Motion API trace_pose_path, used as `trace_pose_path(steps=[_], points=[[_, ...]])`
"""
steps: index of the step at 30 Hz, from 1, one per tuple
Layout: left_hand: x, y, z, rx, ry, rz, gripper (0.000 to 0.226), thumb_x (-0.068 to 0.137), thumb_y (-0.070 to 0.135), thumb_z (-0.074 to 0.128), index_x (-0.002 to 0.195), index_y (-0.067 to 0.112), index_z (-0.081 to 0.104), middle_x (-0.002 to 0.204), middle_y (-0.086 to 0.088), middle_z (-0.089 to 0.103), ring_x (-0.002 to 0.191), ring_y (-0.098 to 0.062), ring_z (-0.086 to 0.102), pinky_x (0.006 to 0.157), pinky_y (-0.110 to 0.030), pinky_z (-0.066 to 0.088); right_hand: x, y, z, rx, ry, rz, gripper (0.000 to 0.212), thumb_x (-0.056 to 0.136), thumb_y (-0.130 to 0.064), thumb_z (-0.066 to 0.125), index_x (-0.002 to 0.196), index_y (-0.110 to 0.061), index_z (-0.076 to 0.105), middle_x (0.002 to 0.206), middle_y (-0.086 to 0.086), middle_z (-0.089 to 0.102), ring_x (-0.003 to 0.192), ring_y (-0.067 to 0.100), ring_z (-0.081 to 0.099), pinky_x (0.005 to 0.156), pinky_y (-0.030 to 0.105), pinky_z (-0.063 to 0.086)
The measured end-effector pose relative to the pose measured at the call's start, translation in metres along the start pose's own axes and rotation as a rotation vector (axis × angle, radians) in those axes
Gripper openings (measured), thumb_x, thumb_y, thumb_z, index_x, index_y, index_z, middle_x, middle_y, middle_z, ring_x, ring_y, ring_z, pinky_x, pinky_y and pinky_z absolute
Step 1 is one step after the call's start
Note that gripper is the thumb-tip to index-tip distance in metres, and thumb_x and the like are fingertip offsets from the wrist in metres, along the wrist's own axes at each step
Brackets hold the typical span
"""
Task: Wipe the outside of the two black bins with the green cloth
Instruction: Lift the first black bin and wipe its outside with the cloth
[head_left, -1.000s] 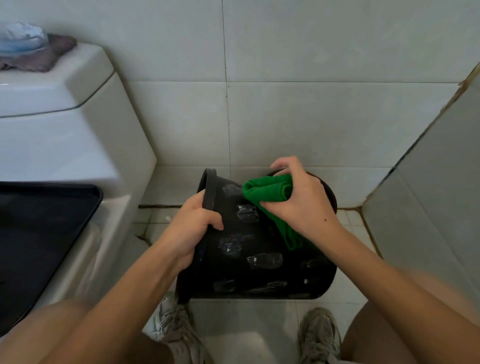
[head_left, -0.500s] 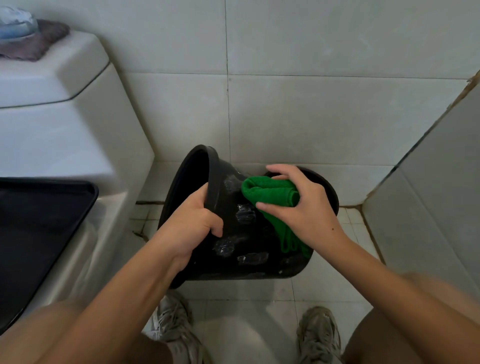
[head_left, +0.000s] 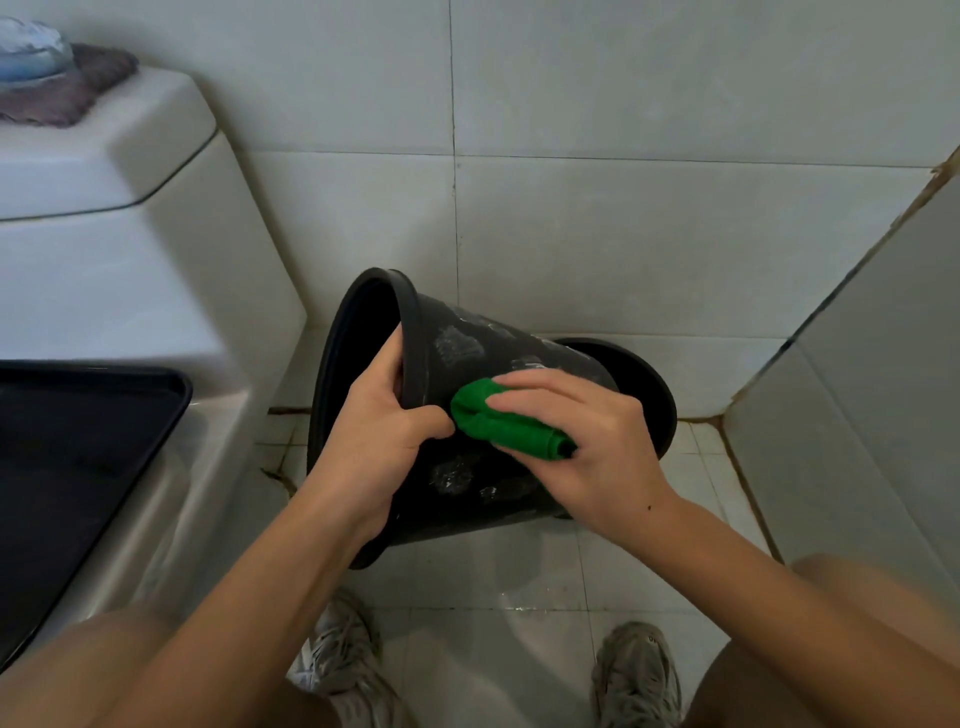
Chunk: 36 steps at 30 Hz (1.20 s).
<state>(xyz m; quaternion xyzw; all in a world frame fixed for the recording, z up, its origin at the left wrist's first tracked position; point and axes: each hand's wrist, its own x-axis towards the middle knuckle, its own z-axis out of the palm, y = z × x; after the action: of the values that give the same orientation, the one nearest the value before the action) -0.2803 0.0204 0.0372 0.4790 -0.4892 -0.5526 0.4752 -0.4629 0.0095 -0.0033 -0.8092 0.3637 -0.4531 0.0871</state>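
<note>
Black bin lies tipped on its side above the tiled floor, mouth turned to the left, held up between both hands. Its round plastic wall tapers toward the base and carries pale, smeared patches. The left hand grips the rim — thumb curled round onto the outside wall, the other fingers hidden inside the mouth. The right hand presses the green cloth against the bin's side; the cloth is bunched into a soft, thick roll, pinned under fingers that lie close together and only slightly bent, with the thumb tucked under the roll's right end. The thumb of the left hand nearly touches the cloth. A second black bin stands just behind, near the corner of the tiled wall — only its round rim shows. A white toilet tank sits to the left, smooth and glossy
</note>
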Motion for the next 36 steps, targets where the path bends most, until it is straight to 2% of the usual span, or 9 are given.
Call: trace_pose_path(steps=[2,7,13,17,19,22,27,33,36], points=[[-0.001,0.000,-0.002,-0.024,-0.005,-0.001,0.077,0.073,-0.029,0.048,0.128,0.024,0.056,0.095,0.001,0.075,0.089,-0.016,0.071,0.070,-0.025,0.057,-0.001,0.002,0.000,-0.073,-0.011,-0.032,0.026,0.081,-0.014,0.078,0.107,-0.009,0.074,0.115,0.005,0.070,0.103,0.020,0.068,0.086,0.041,0.056],[-0.002,-0.002,0.002,-0.075,0.016,0.030,0.074,0.072,-0.030,0.047,0.120,0.024,0.061,0.104,-0.008,0.073,0.096,-0.025,0.069,0.079,-0.034,0.059,0.013,0.006,-0.005,-0.126,0.095,0.075,0.025,0.080,-0.014,0.076,0.104,-0.009,0.074,0.109,0.003,0.071,0.098,0.018,0.068,0.083,0.038,0.056],[-0.005,-0.001,-0.004,-0.122,0.036,0.054,0.073,0.069,-0.029,0.050,0.123,0.019,0.060,0.106,-0.010,0.072,0.096,-0.026,0.069,0.080,-0.033,0.058,-0.001,-0.003,-0.002,-0.157,-0.020,-0.091,0.028,0.080,-0.011,0.078,0.108,-0.011,0.074,0.111,0.004,0.072,0.100,0.018,0.069,0.082,0.038,0.058],[-0.004,-0.003,0.001,-0.115,0.037,0.047,0.074,0.071,-0.030,0.048,0.127,0.017,0.058,0.103,-0.007,0.072,0.096,-0.024,0.069,0.080,-0.032,0.058,0.011,0.008,-0.004,-0.194,0.086,0.033,0.028,0.079,-0.014,0.077,0.106,-0.010,0.074,0.107,0.004,0.072,0.096,0.020,0.070,0.078,0.040,0.058],[-0.004,-0.003,0.000,-0.123,0.039,0.056,0.074,0.067,-0.025,0.055,0.128,0.017,0.057,0.104,-0.007,0.072,0.097,-0.023,0.069,0.080,-0.032,0.058,0.012,0.004,-0.003,-0.192,0.117,0.040,0.027,0.079,-0.014,0.077,0.106,-0.010,0.074,0.107,0.004,0.072,0.097,0.019,0.069,0.080,0.040,0.057],[-0.006,-0.002,-0.002,-0.133,0.041,0.066,0.075,0.059,-0.014,0.058,0.126,0.019,0.059,0.104,-0.008,0.072,0.096,-0.024,0.069,0.079,-0.031,0.058,0.003,-0.008,0.001,-0.171,0.082,-0.068,0.027,0.078,-0.011,0.080,0.105,-0.011,0.075,0.108,0.004,0.073,0.097,0.018,0.070,0.081,0.037,0.057],[-0.008,0.000,0.000,-0.113,0.024,0.073,0.076,0.070,-0.031,0.049,0.128,0.017,0.057,0.101,-0.005,0.073,0.093,-0.020,0.070,0.073,-0.027,0.057,0.010,0.003,-0.004,-0.226,0.124,-0.062,0.029,0.080,-0.012,0.079,0.108,-0.010,0.074,0.109,0.005,0.072,0.098,0.019,0.069,0.081,0.037,0.057],[-0.011,0.003,-0.007,-0.185,0.032,0.095,0.073,0.066,-0.016,0.060,0.130,0.017,0.056,0.108,-0.009,0.073,0.098,-0.024,0.070,0.076,-0.028,0.057,-0.004,-0.007,-0.001,-0.220,0.053,-0.184,0.023,0.084,-0.007,0.075,0.107,-0.011,0.075,0.113,0.004,0.071,0.100,0.022,0.069,0.079,0.038,0.057],[-0.011,0.004,-0.003,-0.176,0.021,0.087,0.071,0.073,-0.018,0.062,0.134,0.016,0.054,0.112,-0.008,0.072,0.102,-0.023,0.070,0.077,-0.026,0.056,0.005,0.003,-0.007,-0.234,0.122,-0.083,0.027,0.083,-0.011,0.077,0.109,-0.009,0.074,0.112,0.006,0.071,0.100,0.020,0.069,0.082,0.038,0.057]])
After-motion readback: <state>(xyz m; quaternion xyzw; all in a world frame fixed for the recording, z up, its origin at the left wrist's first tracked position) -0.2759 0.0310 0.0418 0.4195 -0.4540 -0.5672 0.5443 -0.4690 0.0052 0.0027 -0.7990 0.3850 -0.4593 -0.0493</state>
